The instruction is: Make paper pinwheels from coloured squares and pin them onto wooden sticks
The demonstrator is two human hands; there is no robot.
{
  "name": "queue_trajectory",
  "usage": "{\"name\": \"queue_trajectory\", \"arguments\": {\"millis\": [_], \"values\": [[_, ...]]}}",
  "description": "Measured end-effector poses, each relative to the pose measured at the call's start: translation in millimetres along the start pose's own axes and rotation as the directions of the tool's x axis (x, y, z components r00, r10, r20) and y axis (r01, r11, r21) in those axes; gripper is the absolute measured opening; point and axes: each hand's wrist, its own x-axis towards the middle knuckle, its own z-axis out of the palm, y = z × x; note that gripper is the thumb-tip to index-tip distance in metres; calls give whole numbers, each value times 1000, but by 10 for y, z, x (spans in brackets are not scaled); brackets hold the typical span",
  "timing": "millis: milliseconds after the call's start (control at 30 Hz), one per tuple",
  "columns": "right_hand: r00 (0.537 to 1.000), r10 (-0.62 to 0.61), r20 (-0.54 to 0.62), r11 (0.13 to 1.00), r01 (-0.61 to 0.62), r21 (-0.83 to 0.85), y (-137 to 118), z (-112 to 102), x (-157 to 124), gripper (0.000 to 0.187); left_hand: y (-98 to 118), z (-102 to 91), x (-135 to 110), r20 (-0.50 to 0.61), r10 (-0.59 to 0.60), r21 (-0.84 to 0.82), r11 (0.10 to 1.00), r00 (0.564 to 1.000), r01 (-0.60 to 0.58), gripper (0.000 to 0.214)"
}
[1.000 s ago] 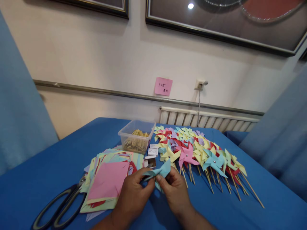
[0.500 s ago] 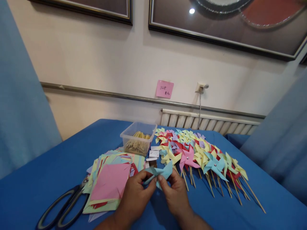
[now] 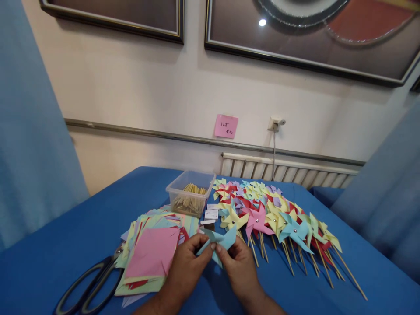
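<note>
A light blue paper pinwheel (image 3: 223, 239) is held between both hands, its blades folded in toward the middle. My left hand (image 3: 192, 262) is closed on its left side, thumb pressing near the centre. On the other side my right hand (image 3: 239, 264) pinches it, and the two thumb tips almost meet. No stick shows on this pinwheel. Just left of my left hand lies a stack of coloured paper squares (image 3: 154, 251), pink on top. Small white boxes (image 3: 211, 214) sit just beyond my hands.
Scissors (image 3: 93, 284) lie left of the paper. A clear plastic box (image 3: 190, 192) holds many thin wooden sticks. Finished pinwheels on sticks (image 3: 257, 220) are heaped to the right on the blue cloth (image 3: 108, 223). A radiator (image 3: 285, 168) runs along the wall behind.
Both thumbs have come closer together at the pinwheel's centre. The view has tipped slightly upward, so the scene sits a little lower.
</note>
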Motion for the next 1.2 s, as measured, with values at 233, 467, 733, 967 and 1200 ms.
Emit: {"name": "queue_trajectory", "arguments": {"millis": [233, 467, 733, 967, 1200], "values": [[978, -198, -65, 918, 162, -361, 8, -59, 35, 21, -5, 106, 82, -26, -2, -108, 994, 1000, -1, 20], [742, -661, 113, 456, 517, -724, -99, -312, 174, 10, 94, 196, 184, -251, -167, -314, 946, 953, 83, 34], [559, -712, 425, 72, 661, -747, -222, -274, 153, 16, 256, 266, -43, -30, -212, -538, 827, 977, 163, 29], [520, -728, 447, 19, 666, -745, -242, -148, 159, 25, 291, 149, -7, 39, -259, -580, 781, 965, 232, 22], [522, -719, 458, 19, 674, -738, -222, -59, 157, 26, 212, 76, 14, 29, -302, -621, 741, 953, 254, 25]]}}
